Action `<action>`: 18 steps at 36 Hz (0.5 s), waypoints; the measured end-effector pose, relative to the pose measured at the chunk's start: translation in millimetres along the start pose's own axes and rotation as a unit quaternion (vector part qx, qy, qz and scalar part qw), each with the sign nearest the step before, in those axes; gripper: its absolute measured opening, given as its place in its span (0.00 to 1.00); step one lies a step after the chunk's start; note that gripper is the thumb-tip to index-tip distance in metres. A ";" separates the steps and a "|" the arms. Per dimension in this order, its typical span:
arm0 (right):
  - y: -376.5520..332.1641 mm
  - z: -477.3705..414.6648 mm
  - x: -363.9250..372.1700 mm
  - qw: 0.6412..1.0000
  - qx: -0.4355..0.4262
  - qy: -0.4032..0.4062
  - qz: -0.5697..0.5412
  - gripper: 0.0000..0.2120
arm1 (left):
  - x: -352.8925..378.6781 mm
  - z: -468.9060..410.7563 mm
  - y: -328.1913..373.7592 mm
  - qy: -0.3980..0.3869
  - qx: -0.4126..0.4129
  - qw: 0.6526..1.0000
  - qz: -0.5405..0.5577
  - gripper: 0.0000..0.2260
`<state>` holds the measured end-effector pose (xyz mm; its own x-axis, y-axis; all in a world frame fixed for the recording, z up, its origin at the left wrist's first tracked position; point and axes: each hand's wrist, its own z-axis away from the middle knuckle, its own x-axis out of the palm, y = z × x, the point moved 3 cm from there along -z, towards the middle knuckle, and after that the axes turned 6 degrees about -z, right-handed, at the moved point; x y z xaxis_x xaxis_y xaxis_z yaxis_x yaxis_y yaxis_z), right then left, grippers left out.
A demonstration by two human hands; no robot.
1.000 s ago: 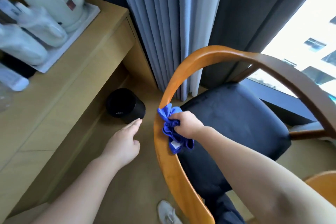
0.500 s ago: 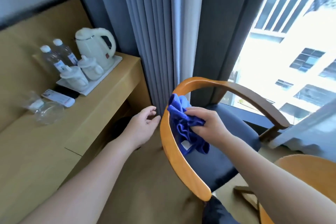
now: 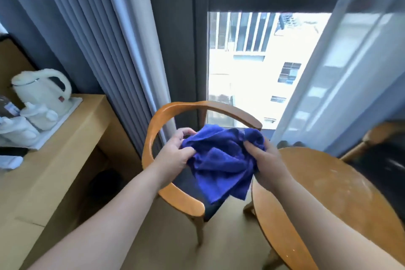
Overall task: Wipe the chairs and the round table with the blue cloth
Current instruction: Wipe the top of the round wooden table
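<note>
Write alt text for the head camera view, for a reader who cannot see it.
Both hands, left hand and right hand, hold a crumpled blue cloth above a wooden armchair with a dark seat. A round wooden table stands to the right, a white kettle on the desk to the left.

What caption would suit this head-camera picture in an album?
Both hands, left and right, hold a blue cloth above a wooden chair beside a round table.

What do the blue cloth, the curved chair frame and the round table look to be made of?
The crumpled blue cloth looks like soft microfibre or terry: fuzzy nap, limp folds. The curved orange-brown chair frame looks like varnished wood: smooth, with a slight sheen. The round tan table seems wooden too, duller, with pale scuffs or dust.
</note>
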<state>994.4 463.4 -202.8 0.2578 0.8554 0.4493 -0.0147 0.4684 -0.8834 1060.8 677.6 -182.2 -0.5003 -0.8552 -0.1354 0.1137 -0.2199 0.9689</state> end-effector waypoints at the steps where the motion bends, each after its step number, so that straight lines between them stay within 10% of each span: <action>1: -2.0 10.1 -15.1 1.000 0.013 0.015 -0.002 0.06 | 13.6 3.5 3.5 -0.014 0.012 1.000 -0.005 0.18; 18: -81.9 262.9 -201.0 0.954 0.120 0.015 0.276 0.26 | 301.1 122.6 39.1 -0.213 0.074 0.965 -0.134 0.17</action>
<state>689.8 311.2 -185.6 0.1739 0.9813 -0.0823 -0.3759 -0.0112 -0.9266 809.3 469.0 -159.7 -0.8058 -0.4997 -0.3178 -0.1760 -0.3103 0.9342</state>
